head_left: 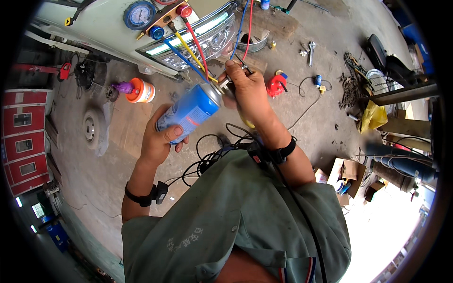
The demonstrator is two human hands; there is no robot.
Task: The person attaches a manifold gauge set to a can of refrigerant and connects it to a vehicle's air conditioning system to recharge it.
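Note:
A blue aerosol-type can [194,113], likely of refrigerant, is tilted with its top toward the upper right. My left hand [159,137] is wrapped round its lower part, with the thumb across the label. At the can's top my right hand [250,89] grips a metal can tap valve [225,86], whose dark handle sticks out past the fingers. The yellow hose [188,49] runs down toward the valve from a gauge manifold [166,20] on the vehicle front. Blue and red hoses hang beside it. My right fingers partly hide the joint between valve and can.
A vehicle headlight [198,45] is just beyond my hands. An orange-and-white tub [141,90] and a wheel [92,126] are on the floor at left. To the right lie a red tool [277,85], an adjustable wrench [311,53] and a small blue can [318,81]. Black cables [207,155] loop below my hands.

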